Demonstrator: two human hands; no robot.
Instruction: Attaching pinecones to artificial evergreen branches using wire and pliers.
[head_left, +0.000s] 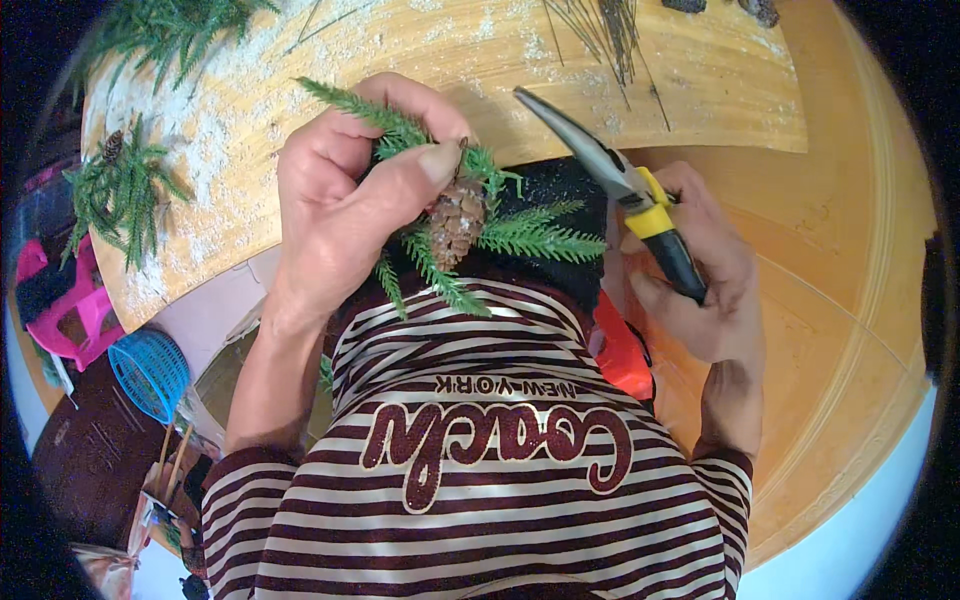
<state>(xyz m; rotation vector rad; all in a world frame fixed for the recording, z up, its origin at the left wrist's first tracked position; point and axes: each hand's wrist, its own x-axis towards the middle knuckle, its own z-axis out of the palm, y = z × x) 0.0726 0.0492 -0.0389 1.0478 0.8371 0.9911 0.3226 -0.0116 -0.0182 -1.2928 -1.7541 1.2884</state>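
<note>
My left hand pinches a green artificial pine sprig together with a brown pinecone whose scales carry white flecks. Thumb and forefinger press at the top of the cone, by a short dark wire end. Several needle branches fan out below and to the right of it. To the right, my right hand is wrapped round long-nose pliers with yellow and black handles. Their jaws point up and left, apart from the sprig.
White flakes lie over the wooden table. On it are a finished-looking pine sprig with a cone, more greenery and thin dark wires. Dark cones sit at the far right. Left of the table are a blue plastic basket and a pink plastic item.
</note>
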